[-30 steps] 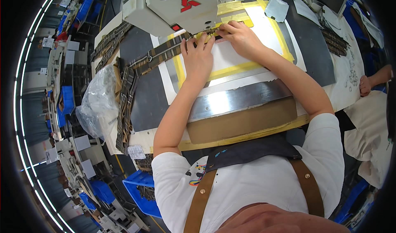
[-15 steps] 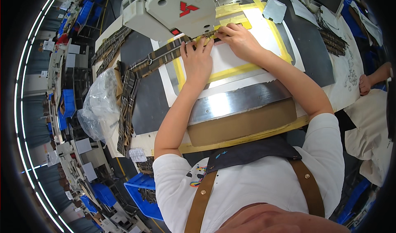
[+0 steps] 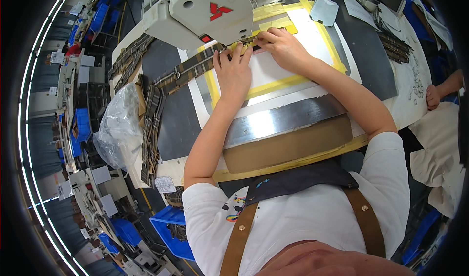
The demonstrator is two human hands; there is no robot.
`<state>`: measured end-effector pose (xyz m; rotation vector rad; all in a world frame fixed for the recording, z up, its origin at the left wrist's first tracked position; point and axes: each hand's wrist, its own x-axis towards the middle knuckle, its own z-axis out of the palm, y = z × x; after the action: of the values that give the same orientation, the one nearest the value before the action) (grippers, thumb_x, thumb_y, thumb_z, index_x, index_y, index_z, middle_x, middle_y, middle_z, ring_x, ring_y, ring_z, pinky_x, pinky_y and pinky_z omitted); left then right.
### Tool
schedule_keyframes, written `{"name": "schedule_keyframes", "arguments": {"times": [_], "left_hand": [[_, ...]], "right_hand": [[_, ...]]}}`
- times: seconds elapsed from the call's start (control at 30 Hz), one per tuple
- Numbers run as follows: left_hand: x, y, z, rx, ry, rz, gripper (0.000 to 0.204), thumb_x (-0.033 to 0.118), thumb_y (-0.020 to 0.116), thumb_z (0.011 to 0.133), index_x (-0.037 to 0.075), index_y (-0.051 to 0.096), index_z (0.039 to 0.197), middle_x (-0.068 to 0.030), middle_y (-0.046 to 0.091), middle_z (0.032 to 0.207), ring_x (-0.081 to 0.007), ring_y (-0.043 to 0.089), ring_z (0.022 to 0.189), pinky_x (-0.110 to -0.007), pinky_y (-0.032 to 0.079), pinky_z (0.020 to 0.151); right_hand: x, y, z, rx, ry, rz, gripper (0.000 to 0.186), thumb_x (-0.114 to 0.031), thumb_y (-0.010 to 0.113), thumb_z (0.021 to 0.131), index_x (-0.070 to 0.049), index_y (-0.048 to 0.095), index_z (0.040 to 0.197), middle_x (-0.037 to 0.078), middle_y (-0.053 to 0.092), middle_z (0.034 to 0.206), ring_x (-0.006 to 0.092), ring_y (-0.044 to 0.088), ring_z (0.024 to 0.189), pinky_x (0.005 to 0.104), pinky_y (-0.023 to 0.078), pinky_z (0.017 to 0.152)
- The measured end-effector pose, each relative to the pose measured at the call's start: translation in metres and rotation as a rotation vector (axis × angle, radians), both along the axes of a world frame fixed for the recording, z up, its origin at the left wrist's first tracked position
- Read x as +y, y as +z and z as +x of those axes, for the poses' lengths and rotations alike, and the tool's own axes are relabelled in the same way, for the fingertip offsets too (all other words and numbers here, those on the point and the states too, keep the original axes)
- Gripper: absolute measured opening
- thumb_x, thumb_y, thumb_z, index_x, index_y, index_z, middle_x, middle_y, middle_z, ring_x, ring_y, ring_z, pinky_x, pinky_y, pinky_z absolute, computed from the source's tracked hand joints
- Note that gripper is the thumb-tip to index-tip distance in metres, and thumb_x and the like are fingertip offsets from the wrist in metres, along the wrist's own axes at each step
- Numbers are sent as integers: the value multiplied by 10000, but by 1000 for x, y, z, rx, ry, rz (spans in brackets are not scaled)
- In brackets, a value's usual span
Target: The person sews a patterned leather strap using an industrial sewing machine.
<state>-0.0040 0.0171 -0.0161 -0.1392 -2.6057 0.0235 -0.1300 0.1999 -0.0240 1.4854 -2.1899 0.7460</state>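
Observation:
A plaid fabric strap with a metal ring on it runs from the left to beneath the head of a white industrial sewing machine. My left hand rests at the strap's near edge, its fingers stretched out and apart, tips on the fabric beside the needle area. Farther right, my right hand has its fingers bent together and pinches the strap's end by a yellow-taped piece. The machine head and my fingers hide the needle and part of the strap.
Under my hands lies a white board edged with yellow tape. Nearer stands a metal-topped ledge. More plaid straps and a clear plastic bag lie at left, above a blue bin. Another person's hand shows at right.
The view has shifted slightly. Both hands stay at the strap under the machine head, with almost no visible movement.

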Motion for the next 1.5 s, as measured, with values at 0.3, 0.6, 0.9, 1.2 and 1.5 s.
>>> {"name": "schedule_keyframes", "arguments": {"times": [0.3,0.6,0.9,1.2,1.5], "left_hand": [[-4,0,1,-4,3,-19,533,16,663,821,165,673,1334,-49,658,1380,-307,564,1189,-582,334,1184],[-9,1,5,-3,9,-33,539,15,653,818,172,666,1334,-39,664,1376,-301,576,1184,-581,323,1193],[-11,0,4,-13,85,-117,432,157,699,927,158,646,1356,-30,667,1362,-282,578,1193,-583,308,1203],[-10,6,4,-39,118,-138,469,254,731,938,188,650,1395,-28,676,1280,-281,584,1157,-584,308,1211],[-15,4,6,-43,114,-164,461,247,727,939,186,654,1390,-33,670,1303,-277,591,1142,-574,315,1212]], "right_hand": [[3,5,0,-53,4,17,339,-5,655,841,-21,773,1159,52,698,1211,266,629,1089,373,506,975],[-3,9,-2,-56,-33,73,358,10,628,846,-13,761,1178,59,705,1215,265,634,1135,379,503,988],[-4,3,5,57,1,-2,385,44,624,821,-12,738,1184,50,682,1209,259,620,1118,370,494,958],[1,4,3,51,25,-27,368,44,623,824,-20,746,1165,76,717,1244,265,646,1156,370,493,1015],[17,0,-1,-20,-24,-41,365,58,622,816,-11,753,1150,116,739,1278,287,670,1191,394,510,1044]]}}
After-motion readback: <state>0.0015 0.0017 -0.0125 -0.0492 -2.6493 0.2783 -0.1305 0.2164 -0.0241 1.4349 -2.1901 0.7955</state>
